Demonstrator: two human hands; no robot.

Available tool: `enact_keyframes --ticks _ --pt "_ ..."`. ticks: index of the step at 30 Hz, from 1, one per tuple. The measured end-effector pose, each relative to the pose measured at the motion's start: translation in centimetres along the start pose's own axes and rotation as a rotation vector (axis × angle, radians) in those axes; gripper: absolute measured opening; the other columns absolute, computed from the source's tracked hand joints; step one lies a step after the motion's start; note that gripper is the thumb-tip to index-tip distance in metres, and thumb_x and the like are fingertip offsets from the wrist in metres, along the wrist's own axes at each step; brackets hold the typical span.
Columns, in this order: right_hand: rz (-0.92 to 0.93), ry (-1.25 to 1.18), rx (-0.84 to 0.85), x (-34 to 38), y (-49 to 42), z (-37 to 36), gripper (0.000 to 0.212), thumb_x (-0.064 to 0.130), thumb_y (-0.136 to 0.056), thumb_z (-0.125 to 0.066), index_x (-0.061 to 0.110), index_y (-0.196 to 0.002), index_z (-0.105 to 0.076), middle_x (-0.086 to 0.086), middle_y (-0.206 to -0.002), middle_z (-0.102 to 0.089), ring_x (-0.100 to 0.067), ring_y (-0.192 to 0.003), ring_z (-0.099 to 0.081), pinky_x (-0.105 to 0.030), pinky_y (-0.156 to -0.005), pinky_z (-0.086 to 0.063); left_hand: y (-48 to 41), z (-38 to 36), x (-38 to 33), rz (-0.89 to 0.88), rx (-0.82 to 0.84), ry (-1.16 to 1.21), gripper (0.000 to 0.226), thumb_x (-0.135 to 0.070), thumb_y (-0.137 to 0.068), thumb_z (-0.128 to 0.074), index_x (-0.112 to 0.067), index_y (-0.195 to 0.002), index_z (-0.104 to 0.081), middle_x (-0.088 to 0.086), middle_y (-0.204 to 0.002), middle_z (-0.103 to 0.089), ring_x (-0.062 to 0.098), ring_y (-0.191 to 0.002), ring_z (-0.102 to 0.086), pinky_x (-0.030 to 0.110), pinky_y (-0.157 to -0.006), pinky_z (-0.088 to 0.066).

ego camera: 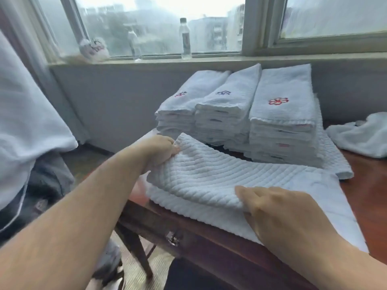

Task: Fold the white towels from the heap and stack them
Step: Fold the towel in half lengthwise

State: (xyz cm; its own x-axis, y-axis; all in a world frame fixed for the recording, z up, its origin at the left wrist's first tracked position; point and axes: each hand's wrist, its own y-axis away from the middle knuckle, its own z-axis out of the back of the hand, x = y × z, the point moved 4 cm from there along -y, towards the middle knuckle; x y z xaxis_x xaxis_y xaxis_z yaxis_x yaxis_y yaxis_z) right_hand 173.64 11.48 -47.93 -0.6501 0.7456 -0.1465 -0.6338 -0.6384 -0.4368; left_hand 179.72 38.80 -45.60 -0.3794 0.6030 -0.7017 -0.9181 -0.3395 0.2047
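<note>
A white ribbed towel (209, 176) lies across the near edge of the wooden table (364, 185), its upper layer lifted over a lower layer. My left hand (161, 149) pinches the far left corner of that upper layer. My right hand (278, 208) grips the near edge of the same layer, fingers curled under it. Behind the towel stand three stacks of folded white towels (280, 114) with embroidered flower marks. A loose crumpled white towel (362, 135) lies at the far right.
The table's front edge with a drawer pull (172, 238) runs below the towel. Two clear bottles (185, 38) stand on the windowsill behind. A large white bundle (27, 114) rises at the left over dark cloth.
</note>
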Motion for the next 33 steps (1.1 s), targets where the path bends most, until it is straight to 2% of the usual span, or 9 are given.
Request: enact_keyframes --ticks 3,7,10,13,19,22,24,28,33 --pt "0.033 -0.023 0.070 1.4 -0.4 -0.9 0.031 0.016 -0.059 -0.087 0.022 -0.070 -0.059 0.005 -0.055 -0.053 -0.021 -0.046 -0.052 -0.032 -0.036 -0.035 -0.1 -0.1 2.5 0.142 -0.016 -0.071 0.027 -0.038 -0.104 -0.047 -0.017 -0.098 -0.064 0.000 -0.090 -0.066 0.013 -0.066 -0.061 0.021 -0.048 -0.043" --pt "0.029 -0.089 0.123 1.9 -0.3 -1.2 0.021 0.039 -0.073 -0.081 0.026 -0.072 -0.064 0.007 -0.065 -0.058 -0.020 -0.059 -0.055 -0.035 -0.046 -0.049 -1.3 -0.9 3.6 0.076 -0.109 -0.283 0.032 -0.040 -0.106 -0.037 -0.019 -0.089 -0.055 -0.007 -0.086 -0.053 0.010 -0.073 -0.050 0.026 -0.054 -0.032" --pt "-0.012 -0.109 0.254 1.7 -0.8 -1.6 0.037 0.061 -0.092 -0.036 0.033 -0.094 -0.061 0.010 -0.090 -0.059 -0.016 -0.085 -0.052 -0.034 -0.074 -0.050 -1.8 -1.4 3.7 0.082 -0.121 -0.375 0.028 -0.038 -0.107 -0.035 -0.019 -0.101 -0.055 -0.004 -0.093 -0.056 0.018 -0.089 -0.053 0.028 -0.065 -0.034" --pt "-0.011 -0.202 0.380 1.3 -1.0 -1.8 0.072 0.077 -0.082 -0.005 0.035 -0.111 -0.056 0.017 -0.107 -0.055 -0.008 -0.101 -0.044 -0.027 -0.091 -0.042 -2.0 -1.7 4.0 0.085 -0.176 -0.425 0.041 -0.039 -0.104 -0.039 -0.008 -0.115 -0.065 0.010 -0.118 -0.065 0.032 -0.110 -0.059 0.033 -0.079 -0.040" --pt "-0.230 -0.873 0.303 -3.5 -0.5 -0.4 0.067 0.073 -0.088 -0.041 0.018 -0.109 -0.073 0.013 -0.118 -0.070 -0.005 -0.114 -0.061 -0.029 -0.098 -0.050 1.1 -3.0 1.6 -0.249 -0.483 -0.286 0.047 -0.047 -0.095 -0.041 -0.031 -0.136 -0.056 -0.002 -0.144 -0.048 0.022 -0.137 -0.030 0.042 -0.113 -0.023" --pt "-0.235 -0.624 0.141 -5.7 -0.6 -0.1 0.042 0.053 -0.091 -0.042 0.037 -0.112 -0.075 0.035 -0.122 -0.062 0.012 -0.129 -0.047 -0.005 -0.107 -0.028 2.6 -6.6 -0.3 -0.544 -0.147 -0.397 0.062 -0.062 -0.090 -0.029 -0.042 -0.148 -0.043 -0.013 -0.160 -0.031 0.009 -0.148 -0.018 0.038 -0.123 -0.006" --pt "-0.223 -0.457 0.267 -6.4 -0.5 -1.2 0.056 0.054 -0.091 -0.029 0.041 -0.137 -0.059 0.027 -0.149 -0.040 0.004 -0.148 -0.020 -0.014 -0.119 -0.007 2.1 -8.4 -0.1 -0.537 0.034 -0.516 0.066 -0.071 -0.095 -0.022 -0.047 -0.156 -0.022 -0.014 -0.167 -0.008 0.005 -0.153 0.002 0.041 -0.124 0.009" --pt "-0.202 -0.320 0.529 -7.3 0.6 -4.4 0.072 0.062 -0.089 -0.004 0.046 -0.158 -0.015 0.021 -0.165 0.009 0.004 -0.144 0.024 -0.028 -0.118 0.020 0.4 -9.2 1.3 -0.447 0.086 -0.667 0.075 -0.078 -0.090 -0.012 -0.047 -0.157 -0.003 -0.014 -0.167 0.007 0.008 -0.153 0.011 0.042 -0.124 0.011" --pt "-0.202 -0.353 0.560 -8.0 1.0 -5.9 0.070 0.067 -0.090 -0.004 0.049 -0.158 -0.002 0.025 -0.163 0.017 0.006 -0.143 0.028 -0.026 -0.117 0.022 -1.5 -8.7 1.7 -0.427 0.099 -0.685 0.083 -0.088 -0.077 -0.003 -0.055 -0.153 0.003 -0.020 -0.166 0.007 0.004 -0.152 0.010 0.043 -0.123 0.010"
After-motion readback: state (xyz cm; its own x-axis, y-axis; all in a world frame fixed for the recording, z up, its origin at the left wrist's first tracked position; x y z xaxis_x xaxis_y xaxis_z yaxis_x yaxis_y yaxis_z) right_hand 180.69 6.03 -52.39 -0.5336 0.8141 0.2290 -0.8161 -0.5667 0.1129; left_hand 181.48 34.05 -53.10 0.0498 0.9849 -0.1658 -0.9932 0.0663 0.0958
